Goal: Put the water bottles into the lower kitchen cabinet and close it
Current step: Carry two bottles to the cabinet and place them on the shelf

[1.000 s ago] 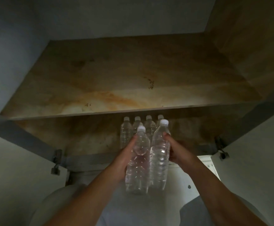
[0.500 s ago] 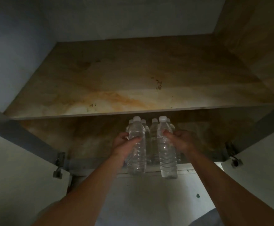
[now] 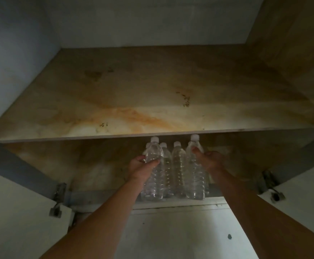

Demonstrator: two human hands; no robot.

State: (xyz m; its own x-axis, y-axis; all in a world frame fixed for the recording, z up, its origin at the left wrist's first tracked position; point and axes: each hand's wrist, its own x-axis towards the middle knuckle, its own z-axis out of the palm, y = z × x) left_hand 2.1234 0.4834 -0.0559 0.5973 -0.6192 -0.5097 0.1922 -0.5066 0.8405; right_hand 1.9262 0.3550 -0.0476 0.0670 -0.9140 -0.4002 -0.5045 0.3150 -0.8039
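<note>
Your left hand (image 3: 143, 168) is wrapped round one water bottle (image 3: 153, 180) and your right hand (image 3: 211, 161) grips the shoulder of a second bottle (image 3: 195, 178); both look set down at the front of the lower cabinet floor (image 3: 88, 165), under the shelf (image 3: 152, 101), against the stored bottles (image 3: 177, 165). Loading seems nearly done: release, then shut the left door (image 3: 12, 212) and right door (image 3: 305, 204)

The lower cabinet floor (image 3: 96, 165), a stained wood-grain board, carries a tight cluster of clear, white-capped water bottles (image 3: 178, 171), standing upright near its front edge. A stained shelf (image 3: 152, 90) spans above them.
</note>
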